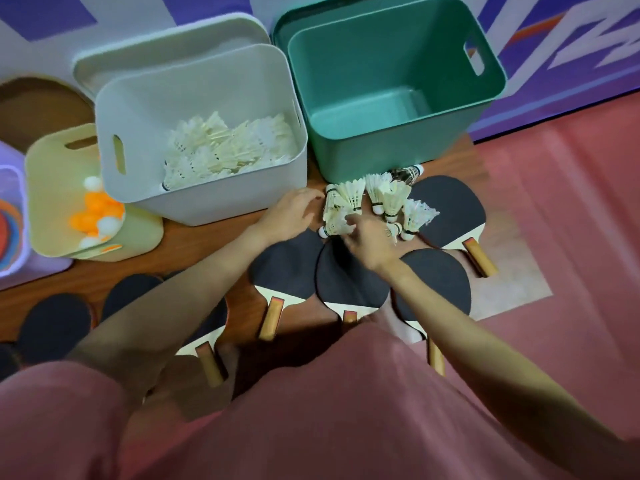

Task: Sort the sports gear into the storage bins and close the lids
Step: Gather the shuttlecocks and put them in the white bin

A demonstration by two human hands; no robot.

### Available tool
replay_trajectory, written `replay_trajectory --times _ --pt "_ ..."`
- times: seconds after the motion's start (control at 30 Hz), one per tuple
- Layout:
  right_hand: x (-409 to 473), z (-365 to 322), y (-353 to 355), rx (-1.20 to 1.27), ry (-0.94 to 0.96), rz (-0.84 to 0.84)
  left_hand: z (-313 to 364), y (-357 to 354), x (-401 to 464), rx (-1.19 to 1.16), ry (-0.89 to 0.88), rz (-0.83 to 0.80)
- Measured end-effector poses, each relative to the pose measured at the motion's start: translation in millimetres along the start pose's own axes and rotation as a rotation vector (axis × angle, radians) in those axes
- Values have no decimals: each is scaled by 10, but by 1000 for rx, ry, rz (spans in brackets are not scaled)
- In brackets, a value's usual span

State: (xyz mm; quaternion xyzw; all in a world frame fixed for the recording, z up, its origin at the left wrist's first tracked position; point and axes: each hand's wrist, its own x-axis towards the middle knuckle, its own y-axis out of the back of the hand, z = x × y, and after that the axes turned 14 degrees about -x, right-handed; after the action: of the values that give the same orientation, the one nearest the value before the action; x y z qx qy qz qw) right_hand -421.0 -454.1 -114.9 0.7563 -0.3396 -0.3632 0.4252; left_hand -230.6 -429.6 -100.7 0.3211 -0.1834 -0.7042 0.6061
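Step in hand: gathering the last loose shuttlecocks [377, 202], which lie in a cluster on the table [214, 237] just at 6 o'clock of the green bin [394, 81], partly over the dark paddles [349, 282].

My left hand [289, 214] lies against the 9 o'clock side of the cluster, fingers relaxed and curved, gripping nothing that I can see. My right hand [365, 240] reaches in from 5 o'clock, fingers curled among the feathers; whether it has a firm pinch on one I cannot tell.

The grey bin [201, 133], at 10 o'clock of my hands, already holds a heap of shuttlecocks. The green bin is empty. The yellow bin [48, 188] at far 9 o'clock holds orange and white balls.

Next move, by my judgement: scoop the cluster between both hands, lift it over the grey bin's near rim and let go inside.

Room: the path toward 10 o'clock looks open. The green bin's wall crowds the cluster at 12 o'clock, and paddle handles jut out at 6 o'clock. All lids remain off.
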Motion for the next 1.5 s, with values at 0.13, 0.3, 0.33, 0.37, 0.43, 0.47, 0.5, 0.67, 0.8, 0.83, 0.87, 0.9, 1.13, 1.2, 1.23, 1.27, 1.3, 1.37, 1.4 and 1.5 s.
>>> replay_trajectory --times 0.13,0.3,0.33,0.37,0.43,0.47,0.5,0.67,0.8,0.83,0.87,0.9,1.13,1.2,1.23,1.27,1.3,1.37,1.4,1.5 --pt "80 -107 -127 70 -118 27 -21 -82 173 41 -36 -43" --pt "33 -120 -171 164 -157 100 -182 -154 334 109 -102 -181" --pt "-4 -111 -159 179 -160 119 -188 -158 362 131 -108 -194" --pt "-42 -90 -152 191 -167 136 -170 -159 388 156 -117 -202" --pt "-132 -31 -115 209 -186 158 -92 -156 431 218 -150 -211" --pt "-178 1 -90 213 -188 167 -48 -150 447 262 -169 -220" --pt "-221 31 -63 219 -185 178 -19 -148 465 312 -190 -233" --pt "-405 97 53 254 -171 240 52 -166 464 483 -278 -239" --pt "-498 81 84 246 -158 332 -38 -198 408 441 -321 -180" --pt "-511 73 89 230 -140 373 -46 -204 376 383 -309 -156" --pt "-515 68 96 208 -115 417 -44 -207 334 309 -281 -125" --pt "-511 60 104 184 -89 455 -48 -212 284 224 -241 -82" --pt "-311 -25 70 91 41 458 -66 -192 -128 -66 -117 134" --pt "-235 -86 38 84 98 422 -89 -186 -214 -83 -111 155" --pt "-200 -122 23 83 143 392 -100 -188 -252 -96 -110 170" --pt "-170 -164 11 79 195 357 -99 -187 -292 -113 -108 194" --pt "-143 -201 1 78 245 320 -106 -191 -331 -134 -100 225" --pt "-104 -271 5 82 322 285 -129 -196 -404 -189 -58 305" --pt "-82 -294 17 86 339 293 -151 -204 -434 -223 -28 342" --pt "42 -299 96 109 317 354 -215 -225 -503 -304 37 433"
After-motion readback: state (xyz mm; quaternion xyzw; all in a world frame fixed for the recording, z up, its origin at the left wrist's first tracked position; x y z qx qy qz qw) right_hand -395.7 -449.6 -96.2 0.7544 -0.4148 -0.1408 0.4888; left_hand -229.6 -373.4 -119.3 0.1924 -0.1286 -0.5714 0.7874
